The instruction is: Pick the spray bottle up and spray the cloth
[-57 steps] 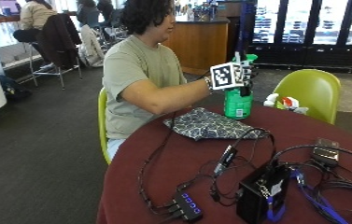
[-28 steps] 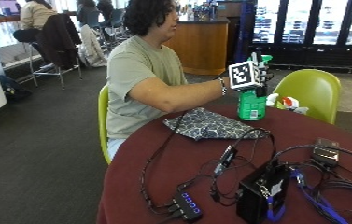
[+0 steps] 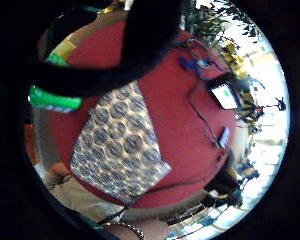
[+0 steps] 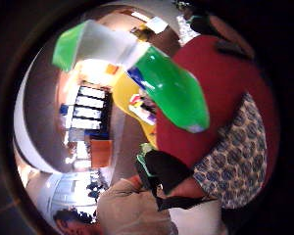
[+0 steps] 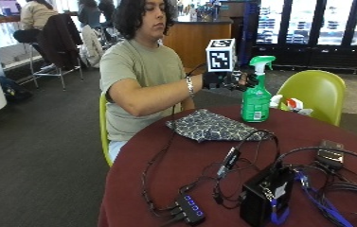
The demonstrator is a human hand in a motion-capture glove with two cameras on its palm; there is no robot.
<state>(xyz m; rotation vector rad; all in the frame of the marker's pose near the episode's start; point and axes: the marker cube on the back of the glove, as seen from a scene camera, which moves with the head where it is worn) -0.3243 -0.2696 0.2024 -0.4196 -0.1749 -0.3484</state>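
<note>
One hand, the gloved right hand (image 5: 231, 79), is curling its fingers around the neck of the green spray bottle (image 5: 255, 94), just under the white and green spray head. That bottle is standing straight up, its bottom at or just over the red table (image 5: 165, 170); I cannot tell if it is touching. Its nozzle is pointing away from the person, not at the cloth (image 5: 212, 126). The patterned cloth is lying flat, low down from the fingers and on the person's side of them, just beside the bottle. So I think the bottle needs lifting and turning until the nozzle faces down at the cloth. Nothing is standing between them. Black cables (image 5: 228, 163) and a black box (image 5: 266, 196) are lying past the cloth, well apart from the hand.
</note>
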